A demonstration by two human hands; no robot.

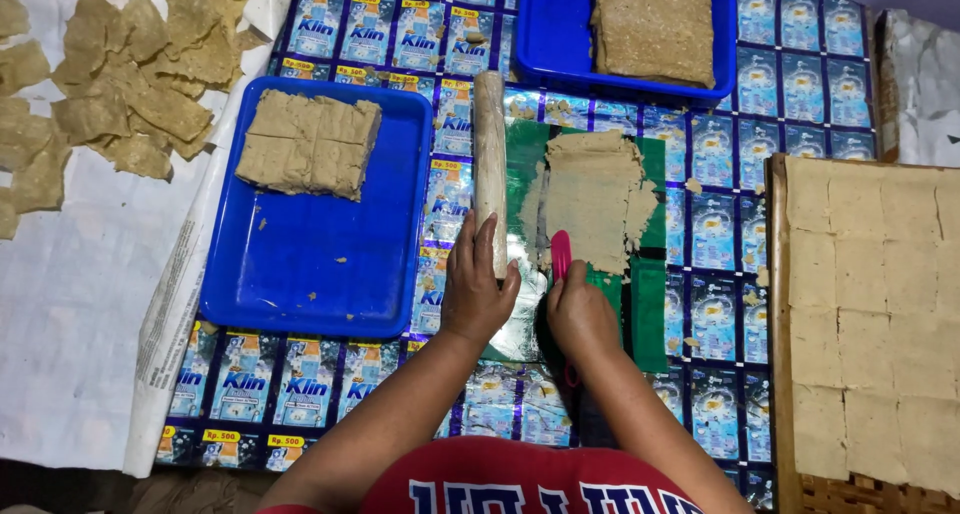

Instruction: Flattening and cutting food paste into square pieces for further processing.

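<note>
Nearest the camera, both forearms reach out over a glossy mat of joined blue printed sachets (300, 379) that covers the work surface. The left hand (475, 289) lies palm-down with its fingers close together, pressed against the near end of a long, dough-dusted wooden rolling pin (489, 169), which points straight away from the person. Just right of it, the right hand (578, 309) is curled around a pink plastic-handled tool (561, 257); the fingers are wrapped closed on the handle, and the tool's tip touches the near edge of a thin, ragged-edged sheet of tan dough (595, 199). That sheet lies flat on a green plastic sheet (650, 314), just beside the pin, with bare green showing on its near right side.

To the left, a shallow blue plastic tray (310, 274) is mostly bare toward the person, with a scored block of dough squares (310, 142) in its far half. At the right edge, a woven-rimmed tray (785, 374) holds a grid of flat pale squares (870, 304). Farther off, a second blue tray (555, 34) carries a coarse thick slab (655, 24). At far left, crinkled dry pieces (130, 64) are scattered on white sheeting (70, 314), most of which lies free.
</note>
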